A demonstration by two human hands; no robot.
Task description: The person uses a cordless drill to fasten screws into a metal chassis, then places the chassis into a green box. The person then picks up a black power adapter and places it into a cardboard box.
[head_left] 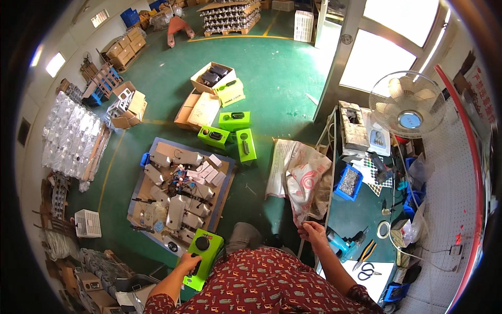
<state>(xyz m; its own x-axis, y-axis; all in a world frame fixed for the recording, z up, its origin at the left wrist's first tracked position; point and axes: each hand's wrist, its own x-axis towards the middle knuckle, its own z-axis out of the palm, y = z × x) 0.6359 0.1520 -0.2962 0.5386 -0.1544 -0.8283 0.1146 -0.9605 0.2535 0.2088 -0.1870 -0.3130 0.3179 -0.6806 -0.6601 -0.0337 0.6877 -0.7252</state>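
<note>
My left hand (189, 263) is closed around the black handle of a bright green box-shaped machine (210, 253). The machine has a round black knob or cap on its top face and hangs beside my left leg. My right hand (312, 232) pinches the near corner of a white woven sack (308, 175) with red print. That sack droops against the side of the workbench, tapering toward my fingers. On a low pallet (137, 189) left of me lie several grey metal housings (176, 212), small white boxes (208, 171) and a tangle of coloured wires.
More green machines (235, 120) stand on the floor ahead, by open cartons (194, 109). The workbench (334, 214) at right carries a blue bin of screws (349, 182), a teal power drill (349, 244), pliers (365, 254), scissors (370, 271) and a fan (409, 119). Wrapped stacks (70, 133) line the left.
</note>
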